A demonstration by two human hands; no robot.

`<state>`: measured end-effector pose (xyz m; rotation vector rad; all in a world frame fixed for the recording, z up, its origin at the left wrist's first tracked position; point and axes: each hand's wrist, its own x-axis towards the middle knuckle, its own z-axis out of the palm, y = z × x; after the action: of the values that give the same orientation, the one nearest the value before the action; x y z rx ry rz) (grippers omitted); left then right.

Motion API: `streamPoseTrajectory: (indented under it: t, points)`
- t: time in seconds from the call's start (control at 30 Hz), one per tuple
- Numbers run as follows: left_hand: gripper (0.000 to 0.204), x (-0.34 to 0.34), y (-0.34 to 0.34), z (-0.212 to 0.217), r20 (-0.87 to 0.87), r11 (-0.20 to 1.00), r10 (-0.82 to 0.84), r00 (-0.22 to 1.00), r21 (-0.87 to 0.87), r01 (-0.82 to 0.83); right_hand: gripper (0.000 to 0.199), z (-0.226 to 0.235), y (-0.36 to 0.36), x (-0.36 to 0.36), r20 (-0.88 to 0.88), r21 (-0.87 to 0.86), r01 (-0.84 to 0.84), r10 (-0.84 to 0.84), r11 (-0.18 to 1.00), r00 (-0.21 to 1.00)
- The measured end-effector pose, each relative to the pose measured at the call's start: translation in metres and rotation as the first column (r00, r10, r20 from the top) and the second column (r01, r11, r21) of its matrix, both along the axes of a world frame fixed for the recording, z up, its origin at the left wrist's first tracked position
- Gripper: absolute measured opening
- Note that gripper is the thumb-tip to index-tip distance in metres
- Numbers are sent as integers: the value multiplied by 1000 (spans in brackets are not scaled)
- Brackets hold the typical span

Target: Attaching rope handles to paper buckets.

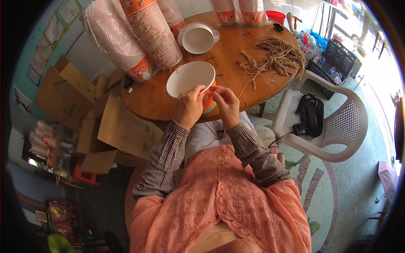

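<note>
A paper bucket (190,79), white inside and orange outside, tilts at the table's near edge with its mouth toward the upper left. My left hand (190,107) is closed on its near rim. Close beside it, my right hand (227,106) pinches a thin pale strand, apparently twine, against the bucket's orange side; the fingers partly hide it. To the right lies a loose heap of tan twine (278,55), with one end trailing toward my right hand. Another white paper bucket (198,39) stands farther back, partly in clear plastic.
Tall stacks of paper buckets (154,38), some with twine on them, lean at the back left of the round wooden table (230,55). Open cardboard boxes (122,122) stand left. A white plastic chair (344,120) at the right holds a black bag (311,114).
</note>
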<state>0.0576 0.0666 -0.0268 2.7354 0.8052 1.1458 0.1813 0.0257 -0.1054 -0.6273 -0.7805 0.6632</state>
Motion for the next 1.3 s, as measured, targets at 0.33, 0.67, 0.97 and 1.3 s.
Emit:
streamPoseTrajectory:
  t: [0.33, 0.67, 0.97, 1.3]
  points:
    - [24, 1, 0, 2, -17, 997, -15, 1000, -74, 14, 10, -1, 0, -5, -60, -27, 23, -24, 999, 998]
    - [25, 1, 0, 3, -29, 996, -13, 999, -88, 11, 12, -8, 10, -11, -12, -7, 135, -135, 991, 991]
    - [25, 0, 4, 10, -66, 998, -53, 996, -44, 50, 15, 8, 3, -11, 370, 2, 408, -380, 913, 848]
    - [20, -18, 5, 26, -102, 913, -179, 979, -387, 126, 11, 35, -9, 46, 698, 79, 629, -493, 774, 519]
